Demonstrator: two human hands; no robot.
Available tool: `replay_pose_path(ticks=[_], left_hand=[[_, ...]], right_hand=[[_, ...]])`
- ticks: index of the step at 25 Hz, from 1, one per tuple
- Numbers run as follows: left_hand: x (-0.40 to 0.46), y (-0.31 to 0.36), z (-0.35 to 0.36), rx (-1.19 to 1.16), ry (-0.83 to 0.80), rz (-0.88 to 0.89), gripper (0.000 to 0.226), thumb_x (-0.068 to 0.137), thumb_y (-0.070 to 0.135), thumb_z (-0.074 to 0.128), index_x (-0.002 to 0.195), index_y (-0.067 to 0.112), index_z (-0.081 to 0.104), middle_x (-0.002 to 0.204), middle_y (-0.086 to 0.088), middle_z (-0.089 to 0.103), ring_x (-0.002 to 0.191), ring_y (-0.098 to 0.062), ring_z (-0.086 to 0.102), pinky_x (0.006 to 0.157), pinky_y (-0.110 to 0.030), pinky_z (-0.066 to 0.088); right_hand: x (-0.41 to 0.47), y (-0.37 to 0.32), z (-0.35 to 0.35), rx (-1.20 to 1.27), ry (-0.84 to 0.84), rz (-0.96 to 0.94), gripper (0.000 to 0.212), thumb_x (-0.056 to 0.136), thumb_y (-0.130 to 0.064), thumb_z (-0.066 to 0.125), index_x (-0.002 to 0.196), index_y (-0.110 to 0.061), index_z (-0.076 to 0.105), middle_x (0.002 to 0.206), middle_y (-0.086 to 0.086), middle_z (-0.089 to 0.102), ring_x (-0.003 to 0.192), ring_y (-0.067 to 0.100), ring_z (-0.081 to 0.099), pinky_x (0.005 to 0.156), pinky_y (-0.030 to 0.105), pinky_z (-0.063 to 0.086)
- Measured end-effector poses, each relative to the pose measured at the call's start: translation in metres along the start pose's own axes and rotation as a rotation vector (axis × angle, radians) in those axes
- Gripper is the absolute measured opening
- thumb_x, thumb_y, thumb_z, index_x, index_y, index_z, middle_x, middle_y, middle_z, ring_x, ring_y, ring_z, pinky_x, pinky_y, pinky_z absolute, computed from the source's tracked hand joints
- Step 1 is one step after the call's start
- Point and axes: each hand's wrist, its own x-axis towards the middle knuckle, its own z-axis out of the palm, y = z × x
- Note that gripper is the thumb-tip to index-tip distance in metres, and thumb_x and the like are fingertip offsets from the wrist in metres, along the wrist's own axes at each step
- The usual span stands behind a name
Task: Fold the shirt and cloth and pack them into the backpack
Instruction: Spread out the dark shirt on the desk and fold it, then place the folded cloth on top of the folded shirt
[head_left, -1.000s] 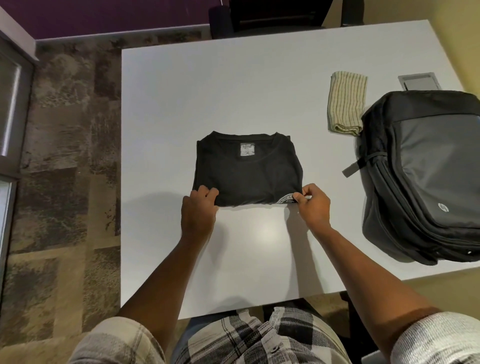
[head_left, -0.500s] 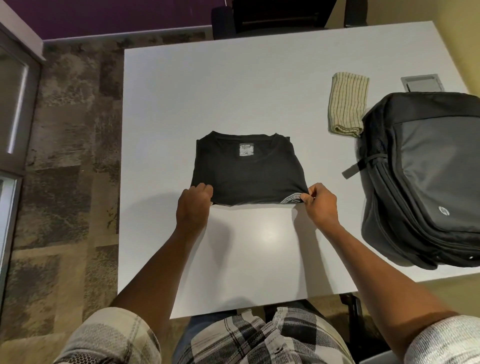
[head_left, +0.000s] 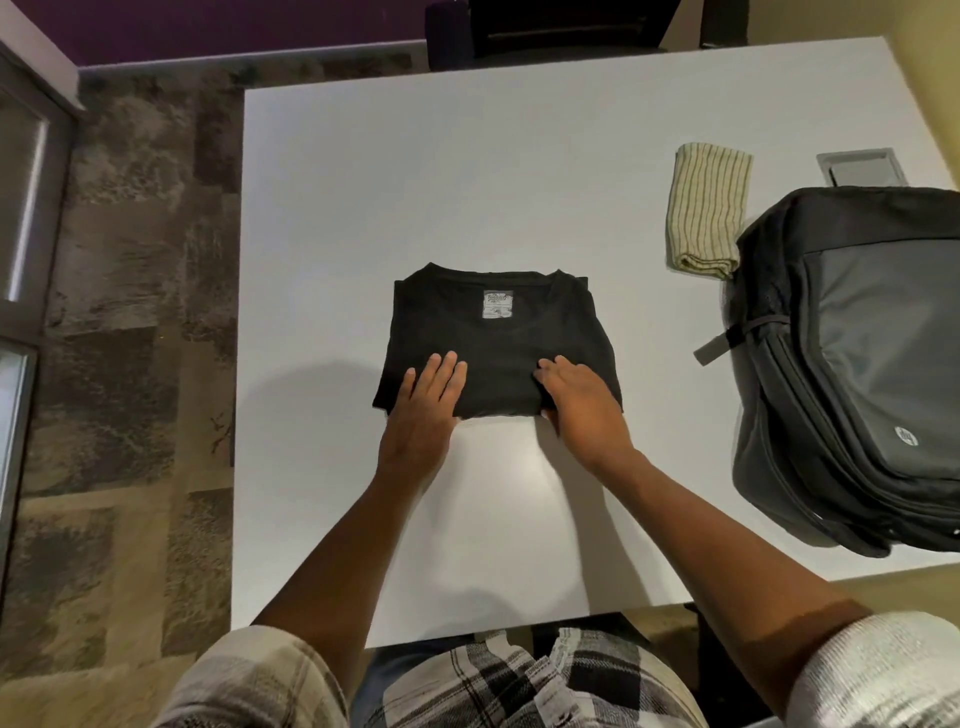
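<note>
The folded black shirt (head_left: 493, 343) lies mid-table (head_left: 363, 208), both hands flat on its near edge: left hand (head_left: 423, 402) and right hand (head_left: 582, 400), fingers straight, grasping nothing. The folded striped cloth (head_left: 709, 210) sits by the right edge, beside the closed backpack (head_left: 852, 364).

Dim warm indoor light, soft glare patch on the white table (head_left: 498, 478), faint arm shadows, wide-angle bending at edges, slightly soft focus

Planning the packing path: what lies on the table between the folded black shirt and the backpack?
In the head view, only bare white table separates the shirt from the backpack; its strap tab pokes into the gap.
</note>
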Motion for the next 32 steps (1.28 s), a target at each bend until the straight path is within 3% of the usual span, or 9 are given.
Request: replay_pose_path(ticks=[5, 8, 11, 16, 24, 26, 28, 30, 32], left_hand=[[0.005, -0.019, -0.017, -0.198, -0.045, 0.025, 0.067, 0.098, 0.044, 0.017, 0.157, 0.014, 0.027, 0.166, -0.006, 0.019, 0.154, -0.024, 0.014, 0.125, -0.047, 0.014], [0.027, -0.002, -0.025, -0.141, 0.097, 0.026, 0.063, 0.099, 0.041, 0.031, 0.156, 0.014, 0.032, 0.164, -0.010, 0.025, 0.152, -0.032, 0.019, 0.123, -0.054, 0.015], [0.047, 0.005, -0.020, -0.058, 0.080, 0.074, 0.067, 0.098, 0.054, 0.038, 0.157, 0.022, 0.031, 0.166, -0.008, 0.021, 0.153, -0.033, 0.014, 0.120, -0.063, 0.014], [0.043, -0.012, -0.010, -0.037, -0.011, -0.210, 0.080, 0.090, 0.075, 0.031, 0.158, 0.038, 0.013, 0.169, -0.001, -0.003, 0.154, -0.033, -0.010, 0.112, -0.071, -0.005], [0.078, -0.004, -0.010, -0.208, -0.045, -0.207, 0.083, 0.088, 0.078, 0.026, 0.159, 0.037, 0.014, 0.168, 0.000, -0.013, 0.153, -0.034, -0.015, 0.115, -0.072, 0.012], [0.094, 0.001, -0.013, -0.171, -0.037, -0.216, 0.080, 0.089, 0.077, 0.028, 0.157, 0.036, 0.020, 0.168, 0.000, -0.008, 0.153, -0.032, -0.013, 0.116, -0.071, 0.008], [0.109, 0.021, -0.027, -0.140, 0.095, -0.288, 0.069, 0.091, 0.070, 0.036, 0.146, 0.028, 0.041, 0.167, -0.005, 0.013, 0.154, -0.032, -0.001, 0.118, -0.068, 0.004], [0.130, 0.054, -0.050, -0.210, 0.333, -0.295, 0.049, 0.094, 0.056, 0.045, 0.125, 0.019, 0.055, 0.155, -0.006, 0.038, 0.151, -0.030, 0.019, 0.118, -0.063, 0.015], [0.163, 0.090, -0.073, -0.344, 0.467, -0.191, 0.039, 0.096, 0.046, 0.049, 0.119, 0.016, 0.057, 0.146, -0.006, 0.048, 0.146, -0.029, 0.031, 0.117, -0.054, 0.024]], right_hand=[[-0.017, 0.023, -0.013, -0.111, 0.075, 0.067, 0.045, 0.103, -0.025, 0.046, 0.146, -0.011, 0.048, 0.153, 0.009, 0.046, 0.146, 0.030, 0.035, 0.123, 0.043, 0.019], [0.010, -0.001, -0.018, -0.042, 0.048, 0.050, 0.056, 0.103, -0.039, 0.030, 0.150, -0.010, 0.042, 0.158, 0.010, 0.038, 0.148, 0.031, 0.030, 0.124, 0.046, 0.017], [0.032, -0.018, -0.009, -0.069, -0.107, -0.013, 0.068, 0.098, -0.051, 0.015, 0.156, -0.018, 0.031, 0.164, 0.005, 0.026, 0.153, 0.029, 0.015, 0.124, 0.051, 0.006], [0.038, -0.004, 0.000, -0.143, -0.185, 0.102, 0.066, 0.097, -0.063, 0.007, 0.158, -0.037, 0.017, 0.167, -0.009, 0.010, 0.155, 0.028, -0.001, 0.118, 0.063, -0.007], [0.062, 0.035, -0.010, -0.166, -0.197, 0.095, 0.059, 0.100, -0.059, 0.006, 0.157, -0.044, 0.008, 0.168, -0.010, 0.006, 0.155, 0.025, -0.003, 0.118, 0.064, -0.005], [0.069, 0.043, -0.018, -0.170, -0.181, 0.106, 0.060, 0.100, -0.060, 0.010, 0.157, -0.043, 0.015, 0.167, -0.009, 0.013, 0.155, 0.025, 0.003, 0.119, 0.064, -0.002], [0.074, 0.051, -0.035, -0.125, -0.064, 0.116, 0.060, 0.100, -0.064, 0.021, 0.152, -0.038, 0.035, 0.159, -0.006, 0.035, 0.151, 0.026, 0.023, 0.119, 0.061, 0.009], [0.083, 0.064, -0.058, -0.059, 0.150, 0.117, 0.055, 0.100, -0.061, 0.035, 0.142, -0.031, 0.052, 0.143, -0.003, 0.054, 0.137, 0.024, 0.043, 0.114, 0.050, 0.025], [0.099, 0.092, -0.081, 0.007, 0.318, 0.156, 0.048, 0.101, -0.052, 0.044, 0.137, -0.024, 0.058, 0.134, 0.003, 0.060, 0.126, 0.025, 0.052, 0.105, 0.044, 0.036]])
